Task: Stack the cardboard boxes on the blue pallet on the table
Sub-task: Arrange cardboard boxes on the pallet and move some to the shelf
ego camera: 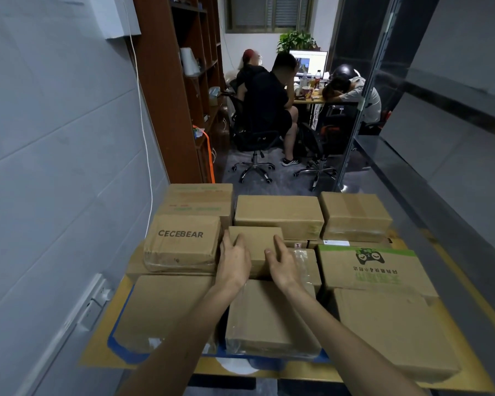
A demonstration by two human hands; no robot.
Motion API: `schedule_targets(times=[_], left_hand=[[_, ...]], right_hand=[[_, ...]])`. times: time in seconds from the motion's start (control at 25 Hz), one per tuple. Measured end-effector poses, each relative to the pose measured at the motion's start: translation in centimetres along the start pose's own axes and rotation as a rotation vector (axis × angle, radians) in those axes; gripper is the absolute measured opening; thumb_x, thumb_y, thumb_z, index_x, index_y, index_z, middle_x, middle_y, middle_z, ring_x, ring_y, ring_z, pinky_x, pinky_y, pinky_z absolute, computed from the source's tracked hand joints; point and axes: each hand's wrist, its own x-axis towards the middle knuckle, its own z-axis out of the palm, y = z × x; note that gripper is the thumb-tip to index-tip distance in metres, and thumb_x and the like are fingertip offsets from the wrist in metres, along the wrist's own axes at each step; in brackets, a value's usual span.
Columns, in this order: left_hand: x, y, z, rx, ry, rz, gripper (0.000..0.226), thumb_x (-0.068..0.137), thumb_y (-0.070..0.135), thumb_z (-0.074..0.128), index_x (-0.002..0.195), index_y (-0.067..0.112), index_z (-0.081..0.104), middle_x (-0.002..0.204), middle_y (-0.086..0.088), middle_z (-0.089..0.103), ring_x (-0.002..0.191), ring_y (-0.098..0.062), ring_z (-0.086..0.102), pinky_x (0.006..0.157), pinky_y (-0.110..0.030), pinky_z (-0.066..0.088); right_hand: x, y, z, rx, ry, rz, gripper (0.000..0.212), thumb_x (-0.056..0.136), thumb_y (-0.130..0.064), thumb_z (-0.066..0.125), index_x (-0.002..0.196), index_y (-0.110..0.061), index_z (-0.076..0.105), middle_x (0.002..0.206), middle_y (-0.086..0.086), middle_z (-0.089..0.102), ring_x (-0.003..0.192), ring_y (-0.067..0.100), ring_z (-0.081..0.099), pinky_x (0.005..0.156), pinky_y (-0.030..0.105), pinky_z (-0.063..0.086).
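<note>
Several cardboard boxes cover the blue pallet [120,354] on the table. A small plain box [256,247] sits in the middle of the stack. My left hand [233,260] lies against its left side with fingers straight. My right hand [282,265] lies against its right side, fingers extended. To the left is a box printed CECEBEAR [180,242]. A box with a green printed logo [369,267] sits to the right. A plastic-wrapped box [269,318] lies under my forearms.
The yellowish table edge [103,347] shows around the pallet. A grey wall with a socket strip [95,301] runs on the left, a glass partition [412,138] on the right. Behind the table, people sit on office chairs at a desk [317,100]; a brown shelf [177,95] stands left.
</note>
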Motion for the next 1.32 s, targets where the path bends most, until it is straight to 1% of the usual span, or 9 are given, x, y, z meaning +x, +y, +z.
schedule_targets(times=[0.24, 0.36, 0.48, 0.6, 0.76, 0.84, 0.96, 1.08, 1.32], left_hand=[[-0.5, 0.2, 0.6, 0.12, 0.019, 0.05, 0.046, 0.105, 0.015, 0.035, 0.15, 0.007, 0.035, 0.164, -0.021, 0.008, 0.153, -0.029, 0.004, 0.124, -0.037, 0.006], [-1.3, 0.2, 0.8, 0.123, 0.016, 0.059, 0.049, 0.105, 0.018, 0.035, 0.153, 0.008, 0.032, 0.164, -0.021, 0.008, 0.154, -0.027, 0.001, 0.124, -0.035, 0.002], [-2.1, 0.5, 0.7, 0.126, -0.02, 0.072, 0.05, 0.106, 0.025, 0.034, 0.154, 0.009, 0.029, 0.164, -0.022, 0.01, 0.153, -0.028, 0.004, 0.124, -0.035, -0.002], [-2.3, 1.1, 0.3, 0.141, -0.06, 0.127, 0.054, 0.106, 0.034, 0.034, 0.155, 0.013, 0.026, 0.164, -0.02, 0.011, 0.153, -0.028, 0.004, 0.124, -0.04, 0.001], [-2.8, 2.0, -0.1, 0.136, -0.134, 0.246, 0.058, 0.106, 0.04, 0.031, 0.158, 0.018, 0.02, 0.166, -0.016, 0.007, 0.153, -0.028, 0.001, 0.123, -0.046, 0.001], [-3.4, 2.4, -0.3, 0.114, -0.161, 0.319, 0.059, 0.105, 0.042, 0.029, 0.159, 0.019, 0.018, 0.166, -0.015, 0.006, 0.154, -0.027, -0.001, 0.123, -0.047, 0.0], [-4.9, 3.4, -0.4, 0.076, -0.198, 0.437, 0.06, 0.105, 0.044, 0.028, 0.159, 0.02, 0.017, 0.166, -0.016, 0.006, 0.154, -0.026, -0.002, 0.123, -0.048, -0.001], [-6.8, 4.9, 0.0, 0.04, -0.239, 0.525, 0.059, 0.105, 0.047, 0.028, 0.159, 0.022, 0.019, 0.166, -0.016, 0.004, 0.153, -0.028, -0.001, 0.122, -0.049, -0.002], [-14.8, 11.3, 2.6, 0.056, -0.395, 0.799, 0.06, 0.105, 0.046, 0.028, 0.159, 0.021, 0.016, 0.166, -0.016, 0.003, 0.153, -0.027, -0.003, 0.122, -0.05, -0.003]], right_hand=[[-0.5, 0.4, 0.1, 0.024, -0.052, -0.046, 0.055, 0.103, -0.034, 0.048, 0.154, -0.03, 0.03, 0.155, 0.007, 0.038, 0.144, 0.024, 0.033, 0.119, 0.037, 0.026], [-0.8, 0.8, -0.6, 0.008, -0.06, -0.075, 0.054, 0.103, -0.034, 0.048, 0.154, -0.029, 0.031, 0.156, 0.006, 0.037, 0.144, 0.023, 0.033, 0.12, 0.037, 0.025], [-1.5, 0.9, -1.7, -0.056, -0.006, -0.113, 0.055, 0.102, -0.034, 0.048, 0.154, -0.026, 0.031, 0.157, 0.006, 0.037, 0.146, 0.023, 0.03, 0.119, 0.035, 0.024], [-2.6, 0.8, -3.5, -0.129, 0.042, -0.128, 0.057, 0.103, -0.035, 0.046, 0.156, -0.026, 0.026, 0.161, 0.01, 0.027, 0.149, 0.026, 0.022, 0.12, 0.042, 0.023], [-4.4, 0.4, -6.6, -0.23, 0.159, -0.104, 0.056, 0.103, -0.034, 0.044, 0.156, -0.027, 0.027, 0.16, 0.012, 0.027, 0.144, 0.031, 0.031, 0.118, 0.04, 0.027], [-6.2, 0.2, -7.9, -0.293, 0.234, -0.063, 0.056, 0.103, -0.038, 0.042, 0.156, -0.028, 0.026, 0.16, 0.013, 0.027, 0.143, 0.033, 0.032, 0.116, 0.045, 0.028], [-9.8, 0.2, -9.3, -0.349, 0.331, 0.034, 0.058, 0.103, -0.043, 0.04, 0.156, -0.03, 0.021, 0.163, 0.013, 0.015, 0.148, 0.034, 0.023, 0.119, 0.05, 0.022], [-14.3, 0.7, -10.7, -0.419, 0.408, 0.095, 0.058, 0.103, -0.046, 0.038, 0.156, -0.032, 0.019, 0.164, 0.012, 0.012, 0.148, 0.034, 0.023, 0.118, 0.053, 0.019], [-27.4, 4.1, -15.9, -0.594, 0.625, 0.308, 0.061, 0.103, -0.05, 0.034, 0.157, -0.03, 0.016, 0.165, 0.012, 0.009, 0.15, 0.03, 0.014, 0.119, 0.051, 0.015]])
